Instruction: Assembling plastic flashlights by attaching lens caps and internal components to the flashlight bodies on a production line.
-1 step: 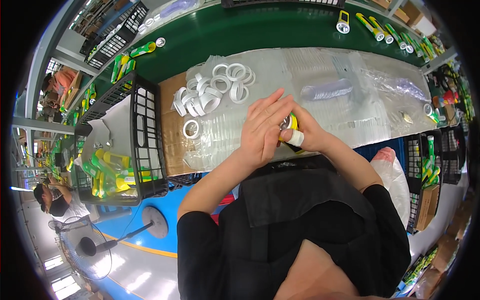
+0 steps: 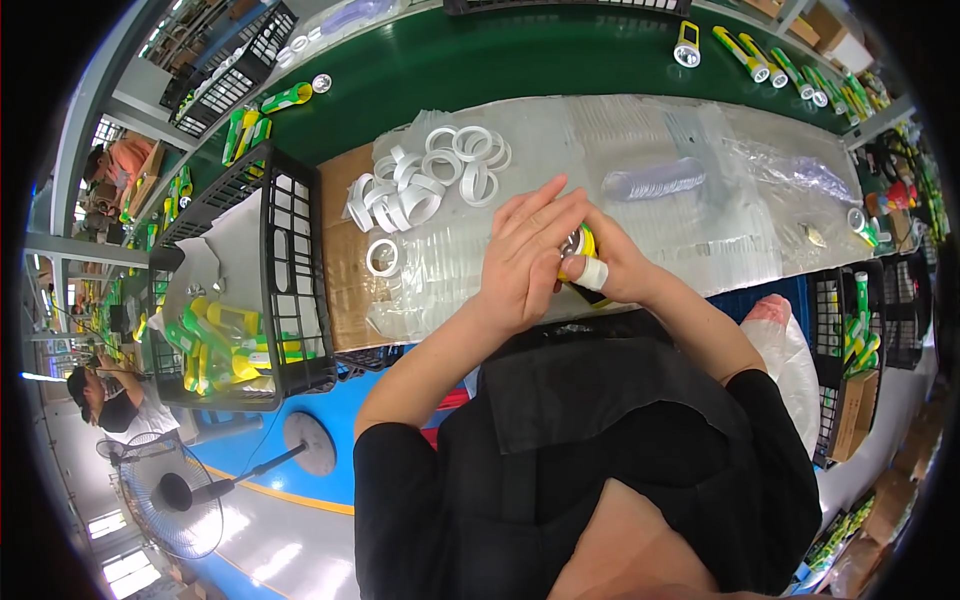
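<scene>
Close in front of my body, I hold a yellow and black flashlight [image 2: 587,241] between my two hands. My right hand [image 2: 622,262] wraps round its body; white tape covers the thumb. My left hand [image 2: 522,258] is pressed over the lamp end, its fingers laid across toward the right fingers. Much of the flashlight is hidden by the hands. Left of them, a pile of white rings [image 2: 410,185] lies on the plastic-covered worktop [image 2: 560,140], with one single ring [image 2: 382,258] apart from it. Beyond my right hand lies a row of stacked clear round discs [image 2: 655,180].
A black crate [image 2: 290,270] with green and yellow flashlight parts stands at the left. Across the back runs a green belt [image 2: 400,75] bearing several flashlights [image 2: 740,55]. More crates [image 2: 828,350] sit at the right. A fan [image 2: 180,492] and another person [image 2: 110,398] are at the lower left.
</scene>
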Tool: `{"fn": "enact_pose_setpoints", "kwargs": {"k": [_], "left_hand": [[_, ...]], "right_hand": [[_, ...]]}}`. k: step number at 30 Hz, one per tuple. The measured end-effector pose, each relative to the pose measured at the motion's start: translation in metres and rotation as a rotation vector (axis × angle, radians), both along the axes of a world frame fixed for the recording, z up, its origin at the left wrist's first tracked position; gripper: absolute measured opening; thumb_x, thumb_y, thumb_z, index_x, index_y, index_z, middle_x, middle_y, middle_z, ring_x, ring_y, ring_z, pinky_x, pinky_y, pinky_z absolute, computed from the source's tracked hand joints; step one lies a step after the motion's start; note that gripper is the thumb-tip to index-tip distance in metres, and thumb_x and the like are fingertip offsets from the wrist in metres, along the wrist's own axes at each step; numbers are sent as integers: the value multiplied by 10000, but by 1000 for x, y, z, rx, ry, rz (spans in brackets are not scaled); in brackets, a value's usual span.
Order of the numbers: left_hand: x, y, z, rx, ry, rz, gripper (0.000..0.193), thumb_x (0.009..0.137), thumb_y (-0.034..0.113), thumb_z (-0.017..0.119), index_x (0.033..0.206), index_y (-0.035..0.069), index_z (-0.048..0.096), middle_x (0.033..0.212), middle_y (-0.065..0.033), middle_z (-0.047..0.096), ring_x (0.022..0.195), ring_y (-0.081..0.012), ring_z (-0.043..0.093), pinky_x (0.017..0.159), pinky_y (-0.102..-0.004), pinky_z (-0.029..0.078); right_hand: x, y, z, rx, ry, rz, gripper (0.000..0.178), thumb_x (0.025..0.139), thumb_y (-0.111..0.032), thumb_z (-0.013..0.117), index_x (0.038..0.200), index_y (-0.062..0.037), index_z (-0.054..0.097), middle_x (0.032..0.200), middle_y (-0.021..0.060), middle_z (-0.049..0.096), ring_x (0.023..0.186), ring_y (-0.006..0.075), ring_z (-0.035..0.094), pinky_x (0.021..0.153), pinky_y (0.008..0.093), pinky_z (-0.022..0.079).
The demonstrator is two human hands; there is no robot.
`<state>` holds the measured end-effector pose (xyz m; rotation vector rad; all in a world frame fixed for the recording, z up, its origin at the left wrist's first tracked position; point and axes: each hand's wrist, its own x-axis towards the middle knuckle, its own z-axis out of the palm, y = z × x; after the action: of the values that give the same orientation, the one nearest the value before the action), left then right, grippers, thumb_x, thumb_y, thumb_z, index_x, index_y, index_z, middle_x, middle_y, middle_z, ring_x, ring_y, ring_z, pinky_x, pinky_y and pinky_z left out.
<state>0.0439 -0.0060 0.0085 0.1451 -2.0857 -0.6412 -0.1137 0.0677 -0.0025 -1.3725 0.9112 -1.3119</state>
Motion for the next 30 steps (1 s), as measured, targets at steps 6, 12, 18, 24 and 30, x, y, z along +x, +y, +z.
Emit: {"fn": "enact_pose_setpoints", "kwargs": {"k": [6, 12, 18, 24, 30], "left_hand": [[3, -1, -8, -75, -30, 124, 428, 979, 172, 319, 1191, -12, 641, 1320, -217, 580, 1315, -409, 459, 1075, -471, 313], [11, 1, -6, 6, 87, 182, 455, 884, 165, 541, 1324, 50, 551, 1443, -220, 449, 1347, -407, 399, 1069, -494, 307], [107, -42, -33, -10, -268, 954, 562, 764, 253, 793, 1238, 53, 567, 1251, -164, 577, 1130, -366, 537, 962, -451, 424], [151, -42, -62, 83, -435, 951, 356, 765, 205, 807, 1047, 32, 676, 1063, -152, 655, 962, -341, 592, 856, -417, 469], [72, -31, -16, 266, 64, 491, 331, 671, 124, 871, 946, 39, 707, 1093, -121, 649, 835, -168, 605, 583, -257, 450]], "right_hand": [[8, -7, -1, -149, 48, -95, 512, 903, -238, 706, 1274, -27, 424, 1047, 83, 586, 863, 140, 620, 723, 284, 520], [-10, -2, -9, -55, -56, 37, 493, 900, -288, 710, 1260, -75, 450, 1209, 105, 549, 920, 173, 614, 753, 305, 531], [-19, -30, 11, -163, -159, -178, 586, 877, -512, 668, 1207, -87, 437, 876, 143, 581, 713, 188, 584, 625, 310, 480], [-20, -37, -11, -183, -57, -189, 483, 928, -417, 627, 1221, -87, 430, 897, 131, 579, 732, 180, 581, 659, 319, 485], [-17, -35, -10, -147, -109, -155, 455, 926, -387, 646, 1199, -83, 444, 887, 108, 585, 722, 173, 576, 676, 316, 480]]}}
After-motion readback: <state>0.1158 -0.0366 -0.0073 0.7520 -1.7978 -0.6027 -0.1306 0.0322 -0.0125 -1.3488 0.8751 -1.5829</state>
